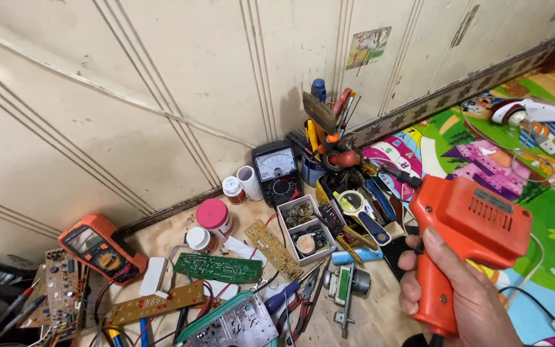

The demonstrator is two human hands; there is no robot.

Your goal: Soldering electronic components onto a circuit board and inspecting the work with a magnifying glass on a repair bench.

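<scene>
My right hand (448,292) grips the handle of an orange pistol-shaped soldering gun (467,222) at the lower right, with a finger on its trigger. The gun's barrel points left toward a cluttered spot on the floor. Its tip is hidden among tools by a yellow magnifying glass (354,204). A green circuit board (218,267) and a tan circuit board (274,249) lie flat to the left of the gun. My left hand is out of the picture.
An orange multimeter (101,249) lies at the left, a black analogue meter (277,171) leans on the wall, beside a cup of tools (321,138). A white parts box (304,229), pink-lidded jar (214,216), pliers and a colourful play mat (515,173) surround the spot.
</scene>
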